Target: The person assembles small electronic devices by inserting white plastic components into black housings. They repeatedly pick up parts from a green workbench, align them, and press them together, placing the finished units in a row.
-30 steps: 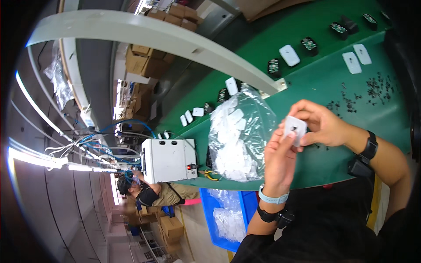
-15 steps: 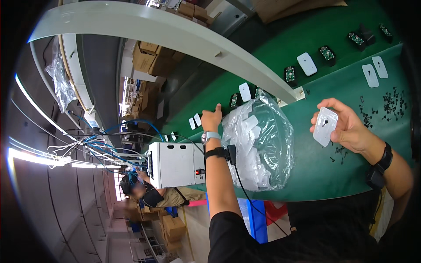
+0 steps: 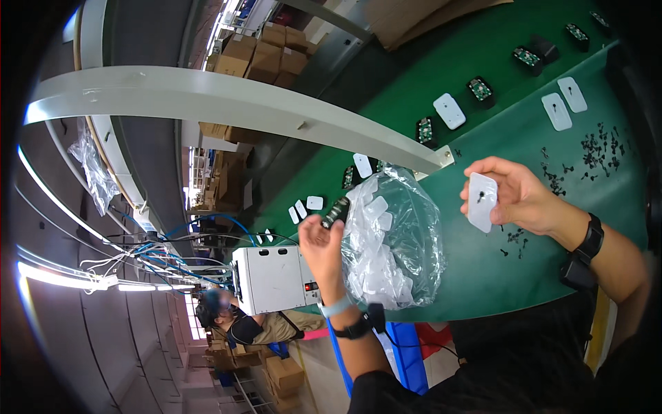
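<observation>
My left hand (image 3: 320, 250) grips a small black housing with a circuit board (image 3: 336, 212) between thumb and fingers, just left of a clear plastic bag (image 3: 417, 234). White plates (image 3: 378, 207) show inside that bag. In my right hand (image 3: 520, 196), over the green table, is a white rounded plate (image 3: 482, 201) with a small black part near its middle. Loose small black parts (image 3: 603, 152) are scattered beyond and beside this hand. Two more white plates (image 3: 557, 112) bearing black parts lie farther off.
A green conveyor belt (image 3: 393, 114) carries black housings with circuit boards (image 3: 480, 90) and white plates (image 3: 449, 111). A pale metal beam (image 3: 276, 96) arches over it. A white machine box (image 3: 272, 279) stands at the left, with a co-worker (image 3: 238, 321) behind it. A blue bin (image 3: 407, 352) sits below the table.
My left hand has come back from the belt and now holds a black housing with a circuit board. My right hand still holds the white plate. The whole view has shifted slightly.
</observation>
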### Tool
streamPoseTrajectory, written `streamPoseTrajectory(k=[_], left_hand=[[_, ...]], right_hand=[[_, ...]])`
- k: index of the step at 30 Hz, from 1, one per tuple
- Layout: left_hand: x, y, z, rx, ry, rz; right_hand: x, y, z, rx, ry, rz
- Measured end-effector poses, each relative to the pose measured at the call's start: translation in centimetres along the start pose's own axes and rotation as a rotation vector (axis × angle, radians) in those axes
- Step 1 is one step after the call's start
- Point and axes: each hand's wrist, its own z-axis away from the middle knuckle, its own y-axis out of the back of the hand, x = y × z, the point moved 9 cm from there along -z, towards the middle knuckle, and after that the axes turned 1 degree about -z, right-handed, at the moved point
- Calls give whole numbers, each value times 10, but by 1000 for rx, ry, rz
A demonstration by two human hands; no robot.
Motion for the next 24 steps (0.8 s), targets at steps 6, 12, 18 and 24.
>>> streamPoseTrajectory(k=[6,12,18,24], left_hand=[[34,-95,100,-402,236,553],[86,-139,100,-483,163,473],[96,-156,99,-504,135,341],[102,-166,101,-521,96,286]], right_hand=[[5,-14,1,-30,-28,22],[-6,-15,3,-60,35,73],[-9,-18,5,-56,87,170],[-7,-17,6,-53,113,185]])
